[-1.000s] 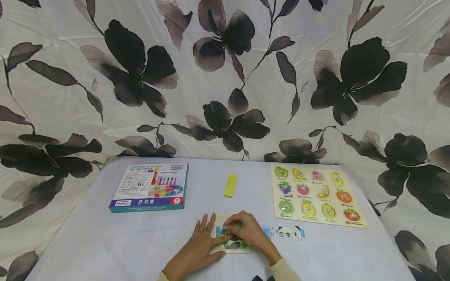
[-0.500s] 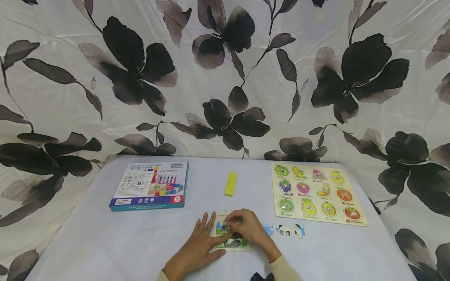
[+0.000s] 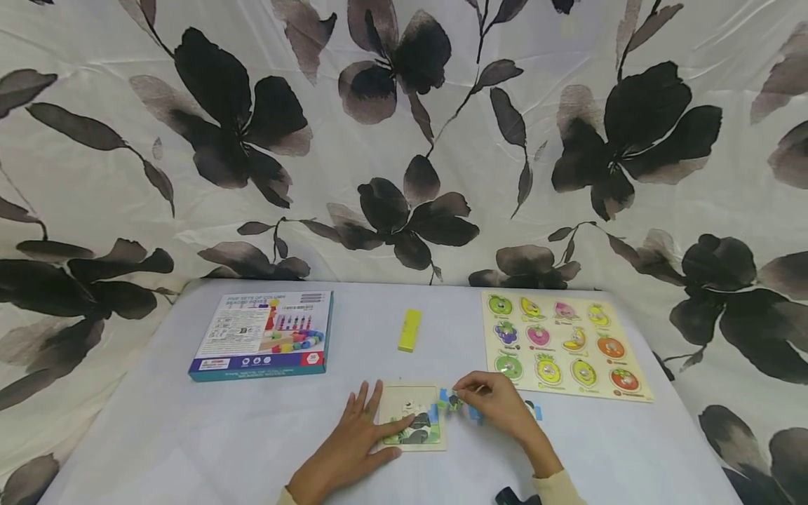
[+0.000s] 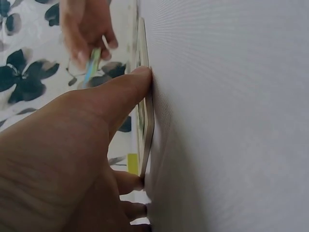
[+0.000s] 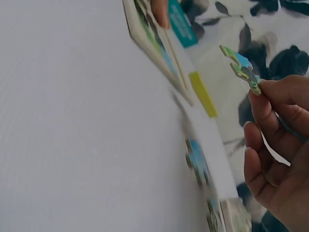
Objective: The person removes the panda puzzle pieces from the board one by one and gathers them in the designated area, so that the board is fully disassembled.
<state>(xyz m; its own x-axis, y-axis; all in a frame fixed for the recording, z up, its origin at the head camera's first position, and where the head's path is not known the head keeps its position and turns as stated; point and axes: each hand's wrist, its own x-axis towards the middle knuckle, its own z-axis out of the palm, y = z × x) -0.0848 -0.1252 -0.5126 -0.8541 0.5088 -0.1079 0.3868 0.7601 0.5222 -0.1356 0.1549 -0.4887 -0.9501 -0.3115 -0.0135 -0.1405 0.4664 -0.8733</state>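
A small wooden picture puzzle board (image 3: 394, 396) lies near the front middle of the table, with part of a panda picture in its lower half. My left hand (image 3: 350, 442) rests across its left side, fingers spread and straight, thumb at the lower edge. In the left wrist view, the fingertips are right at the board's edge (image 4: 149, 111). Just right of the board, my right hand (image 3: 499, 403) pinches a blue and green jigsaw piece (image 5: 244, 67) between thumb and fingertips, raised above the table. Loose jigsaw pieces (image 5: 197, 159) lie beneath that hand, partly hidden in the head view.
A fruit picture board (image 3: 555, 324) lies at the right. At the back left is a flat beads box (image 3: 236, 330), and a yellow block (image 3: 409, 331) lies back at the middle. A floral cloth (image 3: 410, 140) hangs behind the table. Something dark (image 3: 514, 496) shows at the front edge.
My right hand has lifted a jigsaw piece out of the board and moved right with it, baring the board's upper part. My left hand has stayed on the board.
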